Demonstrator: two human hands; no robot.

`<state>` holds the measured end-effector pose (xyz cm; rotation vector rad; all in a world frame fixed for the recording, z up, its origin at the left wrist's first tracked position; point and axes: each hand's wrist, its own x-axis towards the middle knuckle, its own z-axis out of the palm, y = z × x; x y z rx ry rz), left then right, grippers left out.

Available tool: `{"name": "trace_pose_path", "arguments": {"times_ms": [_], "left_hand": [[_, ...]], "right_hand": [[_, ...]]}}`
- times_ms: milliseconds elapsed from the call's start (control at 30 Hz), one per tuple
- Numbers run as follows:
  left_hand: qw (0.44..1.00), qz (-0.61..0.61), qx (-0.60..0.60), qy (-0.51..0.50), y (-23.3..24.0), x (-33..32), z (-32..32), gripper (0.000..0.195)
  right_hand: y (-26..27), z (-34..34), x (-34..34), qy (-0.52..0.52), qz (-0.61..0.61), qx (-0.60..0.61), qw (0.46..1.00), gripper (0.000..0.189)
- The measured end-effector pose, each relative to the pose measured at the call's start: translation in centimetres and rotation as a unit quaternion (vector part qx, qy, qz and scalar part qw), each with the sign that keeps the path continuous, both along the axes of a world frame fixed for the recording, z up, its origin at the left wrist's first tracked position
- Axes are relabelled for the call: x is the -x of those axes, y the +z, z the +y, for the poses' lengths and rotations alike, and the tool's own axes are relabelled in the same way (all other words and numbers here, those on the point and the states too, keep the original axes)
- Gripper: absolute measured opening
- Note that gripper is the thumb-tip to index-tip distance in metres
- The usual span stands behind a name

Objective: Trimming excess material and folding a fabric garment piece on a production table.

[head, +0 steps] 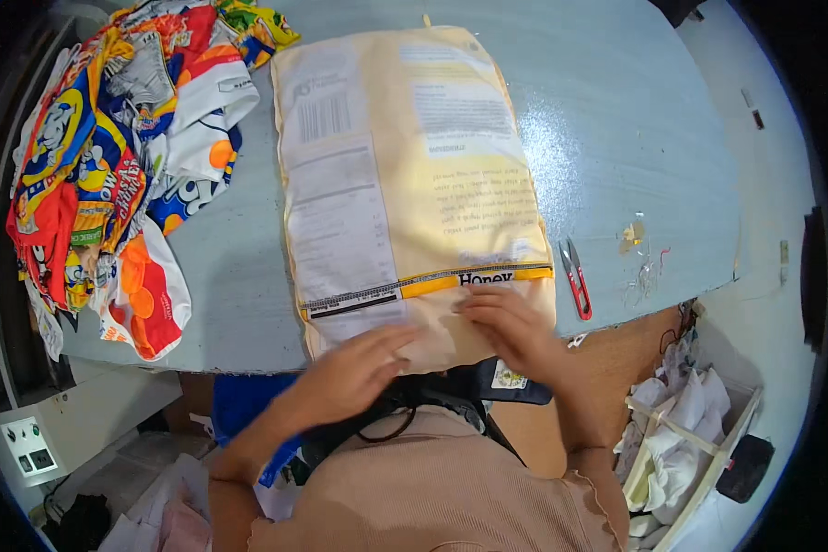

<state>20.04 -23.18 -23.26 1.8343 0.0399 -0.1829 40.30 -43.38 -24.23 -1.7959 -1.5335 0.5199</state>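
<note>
A plump, pale-yellow stuffed cushion (414, 200) lies before me, its cover printed like a food package with a barcode and blocks of writing. Across its near part runs a dark zigzag-stitched seam (359, 293) beside a yellow strip. My left hand (362, 369) rests over the cushion's near left part, palm down and fingers stretched out. On the near right, below the seam, my right hand (507, 331) touches the cover with bent fingers. Both hands look slightly blurred, and I see nothing held in either. Red-handled thread snips (577, 279) lie just right of the cushion.
A heap of colourful printed fabric covers (103, 179) hangs over the left of the grey table (635, 138). Thread scraps (642, 269) lie at the right. Below stand a crate with white stuffed pieces (683, 428) and, at left, a switch panel (29, 452).
</note>
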Motion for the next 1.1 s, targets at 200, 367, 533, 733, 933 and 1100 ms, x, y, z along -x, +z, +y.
{"name": "trace_pose_path", "arguments": {"times_ms": [200,367,533,733,933,1100], "left_hand": [[0.901,-0.074,-0.411,0.118,-4.1,-2.1,-3.3,0.039],[0.924,0.133,-0.326,0.151,-4.5,-7.2,-3.2,0.031],[0.928,-0.032,-0.341,0.146,-6.6,-14.9,-2.9,0.027],[0.899,0.050,-0.409,0.151,-6.7,-17.2,-4.6,0.036],[0.908,0.038,-0.372,0.191,-6.4,-15.6,-4.1,0.036],[0.915,0.023,-0.341,0.214,-6.6,-14.4,-2.7,0.036]], "right_hand": [[-4.8,1.1,2.6,-0.007,-0.145,0.005,0.989,0.033],[-3.5,-0.1,3.3,0.016,-0.220,0.113,0.969,0.049],[-4.0,-1.8,3.0,0.023,-0.218,0.144,0.965,0.054],[-3.4,-2.5,3.6,0.021,-0.218,0.130,0.967,0.054],[-2.5,-2.1,4.9,0.007,-0.219,0.135,0.966,0.054],[-2.8,-0.6,5.2,-0.016,-0.171,0.099,0.980,0.052]]}}
